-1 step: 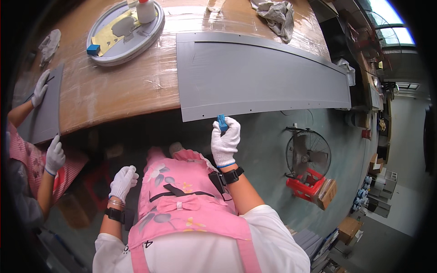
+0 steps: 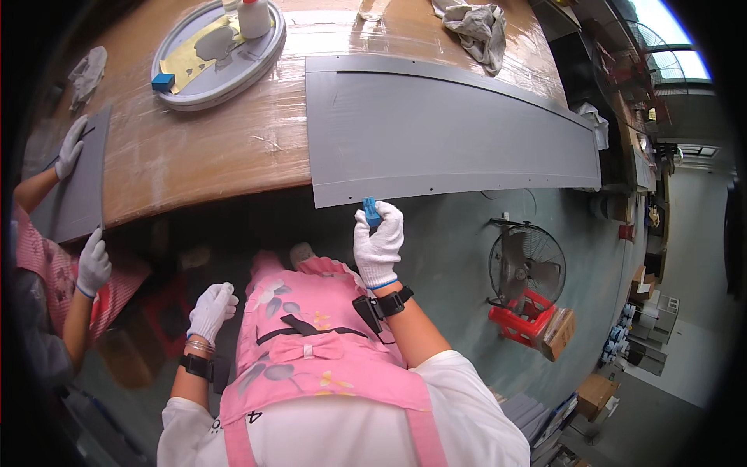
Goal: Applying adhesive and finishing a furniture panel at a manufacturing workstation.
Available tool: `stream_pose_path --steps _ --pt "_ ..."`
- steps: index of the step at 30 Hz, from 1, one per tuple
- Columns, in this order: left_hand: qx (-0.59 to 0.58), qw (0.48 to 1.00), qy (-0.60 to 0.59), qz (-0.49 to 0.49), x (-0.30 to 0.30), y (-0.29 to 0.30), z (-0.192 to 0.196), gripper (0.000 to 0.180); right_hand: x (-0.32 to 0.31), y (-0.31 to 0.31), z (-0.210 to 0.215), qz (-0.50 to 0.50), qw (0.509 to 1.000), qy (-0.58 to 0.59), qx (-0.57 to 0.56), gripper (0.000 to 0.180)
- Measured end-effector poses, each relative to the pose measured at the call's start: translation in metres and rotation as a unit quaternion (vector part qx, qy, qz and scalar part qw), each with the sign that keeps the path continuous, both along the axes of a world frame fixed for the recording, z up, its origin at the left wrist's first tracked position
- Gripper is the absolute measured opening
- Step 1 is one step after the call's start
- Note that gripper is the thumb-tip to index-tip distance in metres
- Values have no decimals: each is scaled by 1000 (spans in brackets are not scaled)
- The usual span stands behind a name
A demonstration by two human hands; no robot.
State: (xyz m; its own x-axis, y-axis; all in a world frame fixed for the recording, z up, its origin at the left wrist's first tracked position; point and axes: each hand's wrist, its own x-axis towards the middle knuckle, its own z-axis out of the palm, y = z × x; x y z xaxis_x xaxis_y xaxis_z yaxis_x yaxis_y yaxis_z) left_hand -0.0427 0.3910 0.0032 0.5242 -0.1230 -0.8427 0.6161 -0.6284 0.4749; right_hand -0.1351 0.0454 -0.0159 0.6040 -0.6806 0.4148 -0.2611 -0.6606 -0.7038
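Note:
A long grey panel (image 2: 451, 132) lies on the plastic-wrapped wooden table (image 2: 202, 156), its near edge overhanging the table's front. My right hand (image 2: 379, 247), in a white glove with a black wristband, is shut on a small blue block (image 2: 371, 211) and presses it against the panel's near edge, close to its left corner. My left hand (image 2: 212, 309), also gloved, hangs low beside my pink apron with fingers loosely curled and nothing in it.
A round grey tray (image 2: 264, 58) at the back holds a white bottle (image 2: 254, 15), a yellow sheet and a blue block (image 2: 163, 81). Rags (image 2: 481, 27) lie on the table. At left, another person's gloved hands (image 2: 93, 263) hold a second grey panel (image 2: 78, 183). A floor fan (image 2: 527, 265) and a red crate (image 2: 520, 321) stand at right.

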Motion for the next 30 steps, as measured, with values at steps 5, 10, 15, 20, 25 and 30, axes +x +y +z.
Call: stream_pose_path --steps 5,10,15,20,25,30 --pt "-5 1000 -8 -10 -1 2 -1 36 16 34 7 102 995 4 -22 38" --pt "-18 1000 -14 19 1 10 -4 35 10 16 10 37 997 17 -65 37" --pt "-24 999 -11 35 -2 12 -7 34 26 41 9 120 986 25 -109 43" --pt "-21 999 -3 38 -4 15 -8 35 32 50 15 175 980 4 -95 45" --pt "-29 998 -7 53 -7 23 -15 35 32 40 19 141 980 5 -143 41" --pt "-16 999 -6 32 -5 14 -12 35 34 46 22 198 973 18 -120 41"
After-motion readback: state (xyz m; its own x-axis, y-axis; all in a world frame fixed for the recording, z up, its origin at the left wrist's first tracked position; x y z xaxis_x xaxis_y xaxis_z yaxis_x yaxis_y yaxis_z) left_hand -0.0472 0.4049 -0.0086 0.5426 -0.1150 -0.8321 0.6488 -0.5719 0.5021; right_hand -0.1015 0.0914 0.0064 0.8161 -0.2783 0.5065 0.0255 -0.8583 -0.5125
